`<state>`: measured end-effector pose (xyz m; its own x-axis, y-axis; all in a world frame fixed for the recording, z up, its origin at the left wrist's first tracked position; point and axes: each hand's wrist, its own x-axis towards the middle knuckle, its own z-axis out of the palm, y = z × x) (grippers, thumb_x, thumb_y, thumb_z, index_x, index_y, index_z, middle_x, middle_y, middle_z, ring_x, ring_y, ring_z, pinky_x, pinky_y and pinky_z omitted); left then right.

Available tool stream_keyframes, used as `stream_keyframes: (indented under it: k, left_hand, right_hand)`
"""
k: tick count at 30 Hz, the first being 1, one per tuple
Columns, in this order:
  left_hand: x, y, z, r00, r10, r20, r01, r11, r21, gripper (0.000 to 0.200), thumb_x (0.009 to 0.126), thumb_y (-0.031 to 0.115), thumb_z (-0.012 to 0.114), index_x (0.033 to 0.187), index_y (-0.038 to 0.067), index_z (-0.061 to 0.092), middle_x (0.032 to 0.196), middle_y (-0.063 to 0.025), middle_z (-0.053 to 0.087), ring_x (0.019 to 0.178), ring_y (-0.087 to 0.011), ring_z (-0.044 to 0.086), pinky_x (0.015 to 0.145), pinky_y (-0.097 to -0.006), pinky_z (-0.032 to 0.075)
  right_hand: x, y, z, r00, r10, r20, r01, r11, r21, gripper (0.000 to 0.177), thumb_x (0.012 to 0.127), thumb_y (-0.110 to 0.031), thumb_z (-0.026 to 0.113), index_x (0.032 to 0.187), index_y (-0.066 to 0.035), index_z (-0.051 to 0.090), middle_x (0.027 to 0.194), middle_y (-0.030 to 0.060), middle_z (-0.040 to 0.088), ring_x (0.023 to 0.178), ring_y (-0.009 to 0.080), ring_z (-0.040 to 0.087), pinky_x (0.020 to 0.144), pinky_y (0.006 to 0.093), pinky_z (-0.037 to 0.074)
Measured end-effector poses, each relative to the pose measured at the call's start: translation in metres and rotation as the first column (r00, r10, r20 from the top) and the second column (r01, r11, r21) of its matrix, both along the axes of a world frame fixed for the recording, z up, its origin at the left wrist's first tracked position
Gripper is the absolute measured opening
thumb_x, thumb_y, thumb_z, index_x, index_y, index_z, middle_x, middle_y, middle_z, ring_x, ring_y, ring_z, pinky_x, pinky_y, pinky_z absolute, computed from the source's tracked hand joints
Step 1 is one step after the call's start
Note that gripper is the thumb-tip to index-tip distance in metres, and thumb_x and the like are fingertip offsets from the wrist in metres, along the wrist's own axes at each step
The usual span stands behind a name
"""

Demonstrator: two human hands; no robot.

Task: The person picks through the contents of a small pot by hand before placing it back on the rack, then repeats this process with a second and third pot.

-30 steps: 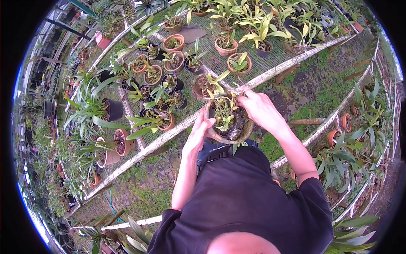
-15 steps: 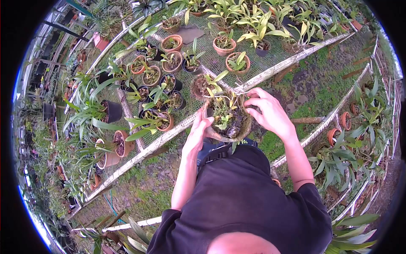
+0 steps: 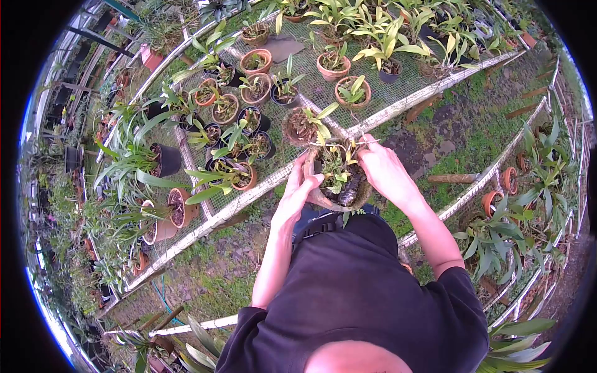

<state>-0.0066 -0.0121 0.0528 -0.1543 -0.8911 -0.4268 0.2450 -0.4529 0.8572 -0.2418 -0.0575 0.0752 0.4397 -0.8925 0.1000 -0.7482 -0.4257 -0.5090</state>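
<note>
Mesh bench [image 3: 398, 94], pot [image 3: 321, 198] between hands [image 3: 385, 171], left fingers [image 3: 298, 169] partly hidden

Black short-sleeved shirt [image 3: 360, 280], dark belt [image 3: 323, 227] with a buckle, blue trousers [image 3: 303, 219], bare hands

Potted plants [image 3: 352, 92] on a wire-mesh bench [image 3: 400, 95].

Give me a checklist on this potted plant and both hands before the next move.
1. Left hand bracing the weathered brown round pot: ok.
2. Right hand at the thin-stemmed green leafy plant: ok.
3. Greenery covering the pot's whole top: not ok, dark patch at right.
4. Roots firmly anchored: cannot tell, hidden.
5. Pot supported from below: cannot tell, underside hidden.
6. Other pots standing on the white-edged wire-mesh bench: ok.
</note>
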Motion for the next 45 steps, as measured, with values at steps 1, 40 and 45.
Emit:
stream_keyframes:
  k: [1,40,45]
  left_hand:
    - [-0.001,0.0,0.003,1.0,-0.004,0.003,0.004,1.0,0.005,0.081,0.089,0.023,0.066,0.157,0.005,0.025,0.151,-0.0151,0.042,0.135,-0.0243,0.044,0.111,-0.0375,0.037]
    - [0.008,-0.002,-0.023,0.996,0.034,-0.079,-0.038,0.998,-0.041,0.085,0.09,0.024,0.065,0.158,0.003,0.02,0.153,-0.0175,0.037,0.132,-0.0246,0.046,0.101,-0.038,0.047]
    - [0.013,-0.004,-0.025,0.978,0.041,-0.204,-0.061,0.994,-0.09,0.083,0.091,0.025,0.06,0.16,0.006,0.018,0.156,-0.0158,0.035,0.13,-0.0282,0.052,0.086,-0.0435,0.06]
  right_hand:
    - [-0.002,0.0,-0.003,1.0,0.026,0.007,-0.026,1.0,0.015,0.004,0.08,0.005,0.062,0.08,0.005,0.058,0.1,0.0259,0.061,0.094,0.0426,0.063,0.081,0.05,0.052]
    - [-0.016,0.003,0.02,0.948,-0.119,0.295,0.117,0.993,0.024,0.008,0.09,-0.003,0.064,0.092,0.003,0.059,0.097,0.0155,0.06,0.082,0.0362,0.065,0.073,0.0456,0.052]
    - [-0.04,0.003,0.031,0.944,-0.315,0.094,0.325,0.938,-0.119,0.014,0.09,-0.01,0.068,0.097,0.001,0.062,0.095,0.0137,0.062,0.085,0.0344,0.066,0.074,0.043,0.052]
